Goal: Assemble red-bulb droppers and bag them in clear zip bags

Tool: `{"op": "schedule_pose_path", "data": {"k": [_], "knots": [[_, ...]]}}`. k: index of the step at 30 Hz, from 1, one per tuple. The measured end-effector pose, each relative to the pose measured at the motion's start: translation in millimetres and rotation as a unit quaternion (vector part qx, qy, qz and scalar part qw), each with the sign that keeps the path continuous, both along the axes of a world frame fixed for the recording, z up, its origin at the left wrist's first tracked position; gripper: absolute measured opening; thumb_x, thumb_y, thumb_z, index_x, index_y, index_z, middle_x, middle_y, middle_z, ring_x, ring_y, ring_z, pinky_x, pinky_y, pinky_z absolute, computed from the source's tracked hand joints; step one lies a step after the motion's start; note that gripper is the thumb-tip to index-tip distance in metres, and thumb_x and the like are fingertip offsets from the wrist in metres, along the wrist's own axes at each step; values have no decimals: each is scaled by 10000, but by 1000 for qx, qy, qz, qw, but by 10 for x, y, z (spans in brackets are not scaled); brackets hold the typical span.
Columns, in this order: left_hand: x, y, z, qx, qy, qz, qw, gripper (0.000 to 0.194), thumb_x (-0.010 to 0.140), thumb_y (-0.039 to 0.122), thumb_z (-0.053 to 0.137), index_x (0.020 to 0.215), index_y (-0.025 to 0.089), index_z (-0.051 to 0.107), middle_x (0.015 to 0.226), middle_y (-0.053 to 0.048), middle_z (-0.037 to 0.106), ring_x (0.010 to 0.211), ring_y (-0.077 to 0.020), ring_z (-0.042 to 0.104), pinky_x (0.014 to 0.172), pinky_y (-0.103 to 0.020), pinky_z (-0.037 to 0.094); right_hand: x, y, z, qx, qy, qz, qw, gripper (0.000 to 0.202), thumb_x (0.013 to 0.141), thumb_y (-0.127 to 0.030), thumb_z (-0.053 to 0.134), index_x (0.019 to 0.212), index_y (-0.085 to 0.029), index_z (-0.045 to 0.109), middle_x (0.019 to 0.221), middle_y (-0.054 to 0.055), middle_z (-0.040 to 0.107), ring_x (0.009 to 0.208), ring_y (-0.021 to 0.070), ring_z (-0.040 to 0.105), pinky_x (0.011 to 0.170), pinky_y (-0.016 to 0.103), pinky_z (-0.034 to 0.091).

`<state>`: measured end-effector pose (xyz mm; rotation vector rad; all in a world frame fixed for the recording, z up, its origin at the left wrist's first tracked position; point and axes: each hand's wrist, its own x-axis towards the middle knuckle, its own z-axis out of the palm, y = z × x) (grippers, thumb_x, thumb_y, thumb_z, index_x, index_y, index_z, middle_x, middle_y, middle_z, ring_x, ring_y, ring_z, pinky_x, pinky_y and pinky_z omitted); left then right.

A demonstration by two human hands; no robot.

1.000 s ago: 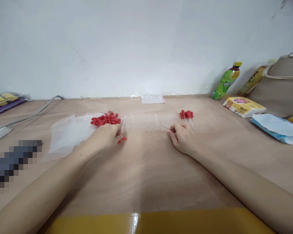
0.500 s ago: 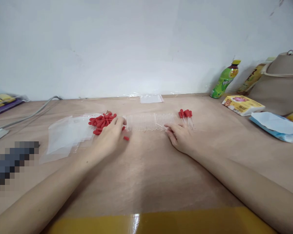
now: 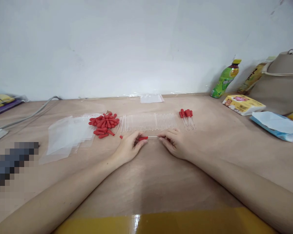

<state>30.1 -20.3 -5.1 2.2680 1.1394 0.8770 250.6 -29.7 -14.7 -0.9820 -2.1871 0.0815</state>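
My left hand (image 3: 132, 145) pinches a red rubber dropper bulb (image 3: 143, 138), its open end facing right. From the right, my right hand (image 3: 174, 143) grips a thin clear glass dropper tube (image 3: 152, 137). The tube lies level and its left end meets the bulb's mouth; how far it goes in I cannot tell. Behind my hands is a row of clear tubes (image 3: 146, 122) laid side by side. A heap of red bulbs (image 3: 104, 123) sits to the left, and another bulb (image 3: 121, 137) shows just behind my left hand. Several droppers with red bulbs (image 3: 186, 113) lie together at the right.
Clear plastic bags (image 3: 61, 136) lie left of the bulbs, near a grey cable (image 3: 36, 112). White bags (image 3: 151, 98) rest by the wall. At the right are a green bottle (image 3: 225, 79), a yellow tissue pack (image 3: 244, 104), a blue-white packet (image 3: 278, 126) and a beige bag (image 3: 280, 87).
My left hand has come right and nearer from the heap with a bulb. My right hand has drawn a tube back from the row, and bulb and tube now meet.
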Motion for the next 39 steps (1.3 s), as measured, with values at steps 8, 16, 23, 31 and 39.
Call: {"op": "schedule_pose_path", "data": {"k": [8,16,23,31,39], "knots": [[16,53,-67,-44,-49,-17,998,159,843,297,521,911,157,553,807,-33,608,727,-143,580,668,-272,476,7,32,-39,-10,-7,14,1000,167,871,-252,465,923,-188,610,818,15,670,655,106,572,717,292,307],[-2,39,-76,-77,-53,-45,995,140,843,279,506,858,162,582,718,-2,581,640,-116,538,613,-238,451,17,97,-45,-65,-10,40,997,167,865,-250,498,921,-224,653,830,1,689,689,117,588,709,296,281],[-18,35,-78,-79,-24,-49,995,176,847,295,496,867,172,620,686,4,594,598,-109,537,586,-225,454,40,123,-26,-48,-36,47,997,181,864,-254,493,914,-232,665,809,3,688,647,108,574,700,297,255],[-11,11,-51,-24,20,-35,999,181,834,312,527,873,171,633,721,-6,636,628,-119,559,592,-229,446,-35,12,44,9,-82,15,996,219,876,-229,424,859,-193,639,706,5,659,617,111,539,681,309,224],[-3,-17,-43,55,42,-67,995,149,837,282,529,859,170,626,706,-6,642,601,-110,557,578,-223,434,-100,5,-14,14,-102,15,995,287,894,-257,372,740,-175,599,609,-3,613,527,100,460,664,302,216]]}}
